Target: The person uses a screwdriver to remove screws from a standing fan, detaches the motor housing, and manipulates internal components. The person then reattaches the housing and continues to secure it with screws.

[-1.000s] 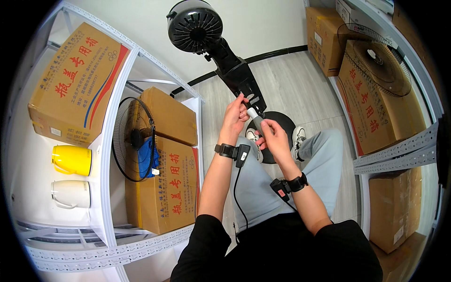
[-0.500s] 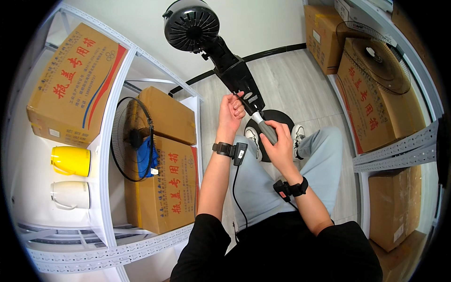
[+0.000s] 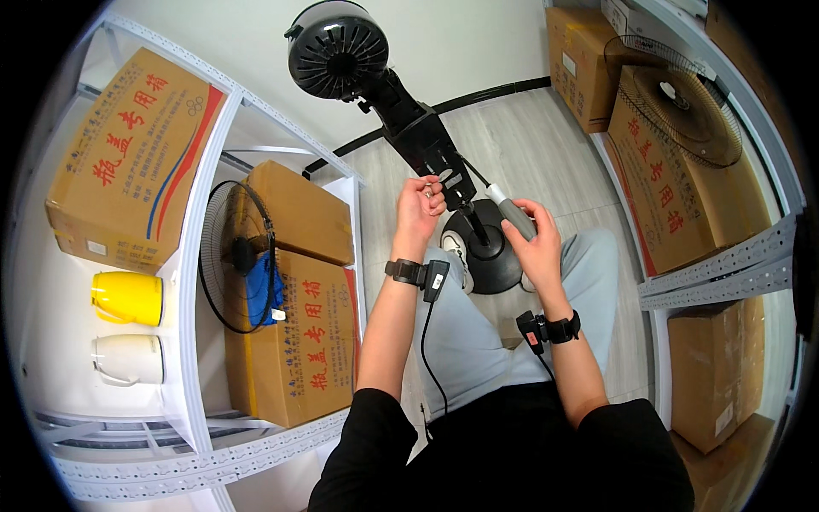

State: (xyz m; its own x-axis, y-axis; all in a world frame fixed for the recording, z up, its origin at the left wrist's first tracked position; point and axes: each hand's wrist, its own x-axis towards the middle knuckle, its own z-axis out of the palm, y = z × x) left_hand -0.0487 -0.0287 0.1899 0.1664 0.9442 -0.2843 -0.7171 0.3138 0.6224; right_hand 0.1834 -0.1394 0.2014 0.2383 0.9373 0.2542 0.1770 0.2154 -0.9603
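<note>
A black pedestal fan (image 3: 424, 147) without its blade or cages stands before me, its motor head (image 3: 338, 61) at the top and its round base (image 3: 484, 271) on the floor between my feet. My right hand (image 3: 539, 243) is closed round the grey handle of a screwdriver (image 3: 517, 218). The dark shaft points up and left, beside the fan's control box (image 3: 448, 175). Curled fingers of my left hand (image 3: 421, 209) are pinched at the near left side of that box. Whatever they hold, if anything, is too small to make out.
On the left rack (image 3: 205, 375) are cardboard boxes (image 3: 136, 162), a yellow jug (image 3: 128, 297), a white jug (image 3: 128, 358) and a fan cage (image 3: 223, 282) with a blue cloth (image 3: 263, 290). The right rack (image 3: 717, 277) holds boxes and another fan cage (image 3: 717, 141).
My right hand has moved right with the screwdriver, away from the fan's pole, and the shaft now shows. My left hand stays by the control box, slightly lower in view.
</note>
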